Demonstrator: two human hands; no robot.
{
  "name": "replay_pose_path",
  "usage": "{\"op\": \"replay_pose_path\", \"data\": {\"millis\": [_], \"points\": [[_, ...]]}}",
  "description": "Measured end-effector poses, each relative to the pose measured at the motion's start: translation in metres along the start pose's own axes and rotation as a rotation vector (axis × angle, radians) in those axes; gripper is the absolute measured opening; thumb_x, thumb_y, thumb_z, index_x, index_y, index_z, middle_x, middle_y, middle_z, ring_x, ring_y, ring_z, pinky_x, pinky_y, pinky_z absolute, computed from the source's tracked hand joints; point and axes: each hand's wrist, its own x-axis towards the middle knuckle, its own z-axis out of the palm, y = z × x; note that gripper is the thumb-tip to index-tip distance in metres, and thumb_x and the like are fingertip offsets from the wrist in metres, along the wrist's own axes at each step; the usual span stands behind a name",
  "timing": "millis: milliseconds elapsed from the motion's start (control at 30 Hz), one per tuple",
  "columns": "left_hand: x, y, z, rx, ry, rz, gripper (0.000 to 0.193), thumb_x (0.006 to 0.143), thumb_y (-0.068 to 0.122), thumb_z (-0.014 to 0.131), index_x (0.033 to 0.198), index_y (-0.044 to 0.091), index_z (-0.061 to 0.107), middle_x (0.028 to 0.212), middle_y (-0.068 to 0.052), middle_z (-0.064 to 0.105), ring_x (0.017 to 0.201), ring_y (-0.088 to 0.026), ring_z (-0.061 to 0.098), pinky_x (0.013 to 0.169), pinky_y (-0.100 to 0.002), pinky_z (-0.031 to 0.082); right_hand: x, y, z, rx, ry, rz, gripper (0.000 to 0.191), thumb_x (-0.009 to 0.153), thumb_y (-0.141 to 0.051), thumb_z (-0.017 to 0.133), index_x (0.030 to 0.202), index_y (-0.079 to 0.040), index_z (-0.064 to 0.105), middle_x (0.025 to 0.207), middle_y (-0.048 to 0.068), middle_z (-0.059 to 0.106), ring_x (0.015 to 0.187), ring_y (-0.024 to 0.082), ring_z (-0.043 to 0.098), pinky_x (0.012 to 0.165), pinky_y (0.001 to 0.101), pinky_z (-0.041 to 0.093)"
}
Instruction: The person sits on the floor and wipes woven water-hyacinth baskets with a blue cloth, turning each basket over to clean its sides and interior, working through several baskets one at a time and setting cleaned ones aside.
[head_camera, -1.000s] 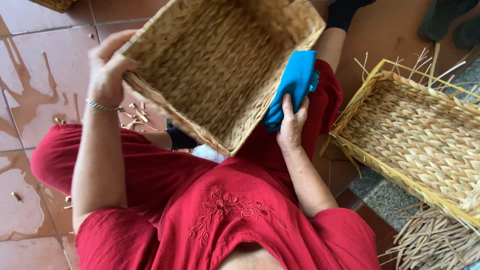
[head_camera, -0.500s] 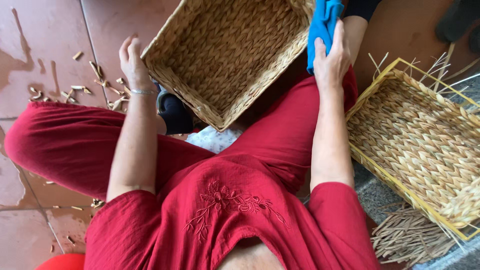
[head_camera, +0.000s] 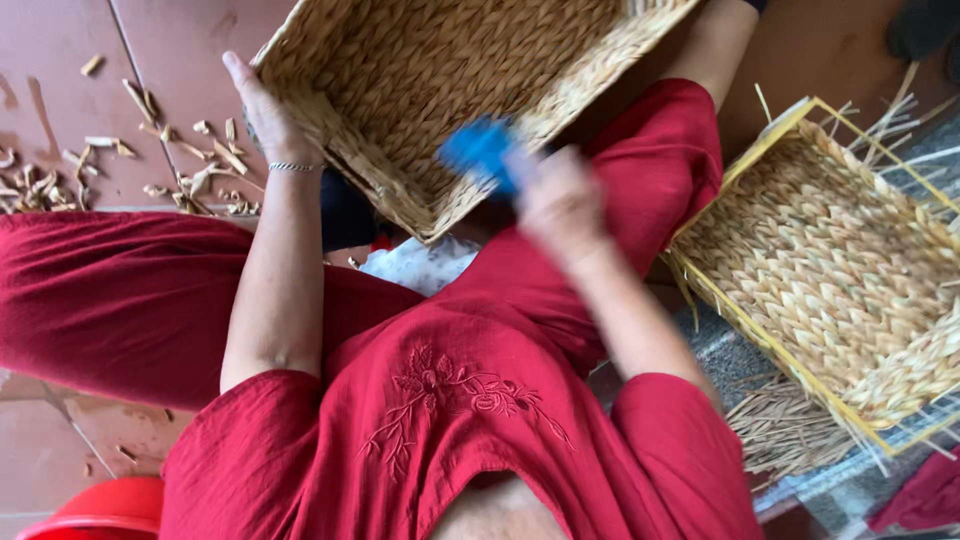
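A woven straw basket (head_camera: 450, 80) rests tilted on my lap, its open side facing me. My left hand (head_camera: 265, 115) grips the basket's left rim; a thin bracelet circles that wrist. My right hand (head_camera: 555, 195) is blurred by motion in front of the basket's near corner and is shut on a blue tool (head_camera: 480, 150) with a blue handle. I wear red clothes with embroidery on the chest.
A second, unfinished woven basket on a yellow frame (head_camera: 830, 270) lies at the right, loose straw ends sticking out. Cut straw scraps (head_camera: 150, 150) litter the tiled floor at the upper left. A red plastic rim (head_camera: 95, 505) shows at the bottom left.
My right hand with the blue tool has swung down from the basket's far right side to its near corner. The left hand keeps its hold on the left rim.
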Motion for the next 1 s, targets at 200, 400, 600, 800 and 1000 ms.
{"op": "replay_pose_path", "data": {"millis": [200,400,600,800,1000], "points": [[0.004,-0.008,-0.017,-0.027,0.098,0.06,0.073,0.099,0.066,0.044,0.127,0.002,0.063,0.128,-0.016,0.066,0.122,-0.032,0.061,0.112,-0.049,0.049,0.048,0.156,-0.017,0.014,0.068,0.503,0.056,0.104,-0.015,0.071,0.157,-0.014,0.054,0.103,0.021,0.064,0.088,0.035,0.069,0.074,0.048,0.054],[0.002,-0.011,-0.016,-0.155,0.079,0.034,0.065,0.098,0.064,0.046,0.122,0.005,0.062,0.122,-0.012,0.065,0.119,-0.03,0.06,0.11,-0.048,0.048,0.029,0.052,0.005,0.122,0.152,0.338,0.048,0.108,-0.012,0.058,0.152,0.002,0.045,0.124,0.02,0.069,0.105,0.039,0.069,0.104,0.0561,0.053],[0.003,-0.008,-0.022,-0.174,0.109,0.075,0.077,0.099,0.067,0.05,0.141,0.003,0.058,0.14,-0.015,0.062,0.134,-0.031,0.056,0.121,-0.046,0.042,-0.001,-0.111,0.015,0.325,-0.19,0.024,0.06,0.083,-0.014,0.069,0.141,-0.007,0.058,0.096,0.015,0.059,0.076,0.032,0.061,0.06,0.0444,0.051],[0.002,0.022,-0.025,-0.263,0.262,-0.092,0.101,0.088,0.081,0.039,0.152,0.005,0.053,0.15,-0.016,0.056,0.139,-0.036,0.05,0.119,-0.049,0.037,0.071,-0.123,0.001,0.365,0.006,-0.306,0.058,0.089,-0.005,0.061,0.146,-0.017,0.057,0.1,0.011,0.056,0.086,0.031,0.06,0.071,0.0433,0.054],[0.006,0.044,-0.036,-0.082,0.193,-0.217,0.1,0.085,0.083,0.033,0.151,0.011,0.056,0.151,-0.012,0.051,0.137,-0.035,0.044,0.11,-0.057,0.036,0.177,-0.148,0.004,0.232,-0.011,-0.516,0.055,0.092,-0.006,0.061,0.145,-0.017,0.059,0.094,0.012,0.055,0.085,0.03,0.058,0.064,0.042,0.05]]}}
